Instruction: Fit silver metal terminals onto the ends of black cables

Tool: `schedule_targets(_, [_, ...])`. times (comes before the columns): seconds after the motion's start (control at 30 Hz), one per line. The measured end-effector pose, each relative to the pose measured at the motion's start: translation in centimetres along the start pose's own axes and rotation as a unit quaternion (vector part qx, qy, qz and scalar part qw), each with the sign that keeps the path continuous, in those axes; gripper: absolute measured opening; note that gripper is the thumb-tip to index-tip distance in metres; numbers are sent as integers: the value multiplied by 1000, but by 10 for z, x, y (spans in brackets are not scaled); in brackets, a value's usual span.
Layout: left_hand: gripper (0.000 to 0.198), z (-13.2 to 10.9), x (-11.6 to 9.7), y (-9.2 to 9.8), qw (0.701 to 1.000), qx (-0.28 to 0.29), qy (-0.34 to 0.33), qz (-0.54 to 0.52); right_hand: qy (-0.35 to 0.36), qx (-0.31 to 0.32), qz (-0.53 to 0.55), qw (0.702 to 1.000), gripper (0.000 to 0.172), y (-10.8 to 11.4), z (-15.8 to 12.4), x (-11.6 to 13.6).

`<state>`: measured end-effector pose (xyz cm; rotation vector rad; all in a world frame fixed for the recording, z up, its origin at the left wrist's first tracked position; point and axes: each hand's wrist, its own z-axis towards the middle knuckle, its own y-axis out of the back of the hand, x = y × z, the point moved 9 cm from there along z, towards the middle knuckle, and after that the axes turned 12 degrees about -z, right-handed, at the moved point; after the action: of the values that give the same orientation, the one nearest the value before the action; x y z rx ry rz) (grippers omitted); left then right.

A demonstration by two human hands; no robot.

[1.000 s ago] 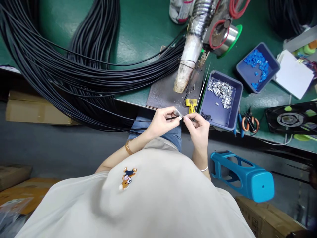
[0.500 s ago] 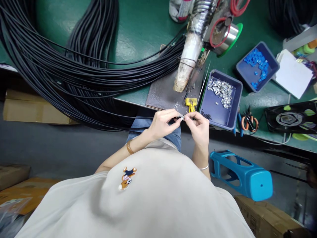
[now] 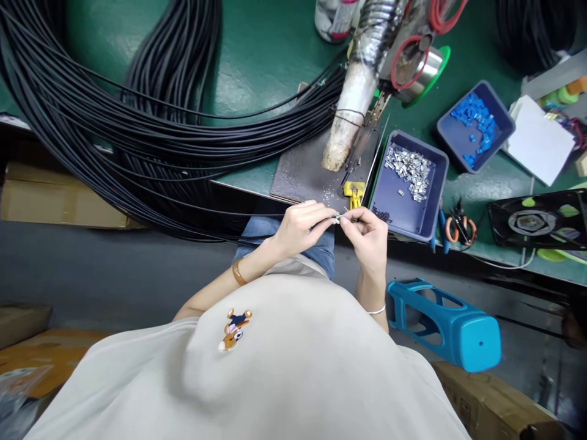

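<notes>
My left hand (image 3: 300, 231) is closed in a pinch at the table's front edge, with a black cable running into it from the left. A small silvery metal connector (image 3: 337, 219) shows at its fingertips. My right hand (image 3: 370, 238) pinches at the other side of this piece, thumb against forefinger, and the two hands nearly touch. What lies between the right fingers is mostly covered. Just beyond the fingertips is a yellow clamp-like tool (image 3: 354, 189). A purple tray (image 3: 398, 215) with small metal shells (image 3: 410, 171) and tiny dark parts stands right of my right hand.
A thick bundle of black cables (image 3: 183, 143) sweeps over the left of the green table (image 3: 257, 55). A foil-wrapped duct (image 3: 346, 110) hangs above a brown board (image 3: 300, 171). Rightward lie a bin of blue pieces (image 3: 493, 153), orange-handled pliers (image 3: 461, 229), a fan (image 3: 532, 221) and a blue stool (image 3: 449, 324).
Both hands stay almost in place, still pinching at the small connector. The left fingers have shifted slightly around it. The view itself has moved a little.
</notes>
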<state>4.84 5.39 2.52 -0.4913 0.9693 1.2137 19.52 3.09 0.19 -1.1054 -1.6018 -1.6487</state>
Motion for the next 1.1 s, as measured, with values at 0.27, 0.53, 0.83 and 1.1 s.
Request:
schedule_targets(0.27, [33,-10,26,-9,906,29,272,-323,43,-45,30,998,17,7,-2,5])
schedule_targets(0.53, [33,-10,31,-11,892,13,286,-350,76,-4,-17,997,12,2,-1,15])
schedule_targets(0.83, [34,-12,35,-17,883,50,323,-336,154,8,-125,980,17,4,-6,34])
schedule_targets(1.1, [17,-6,-30,-37,909,306,175,-221,56,-149,-307,938,20,94,20,0])
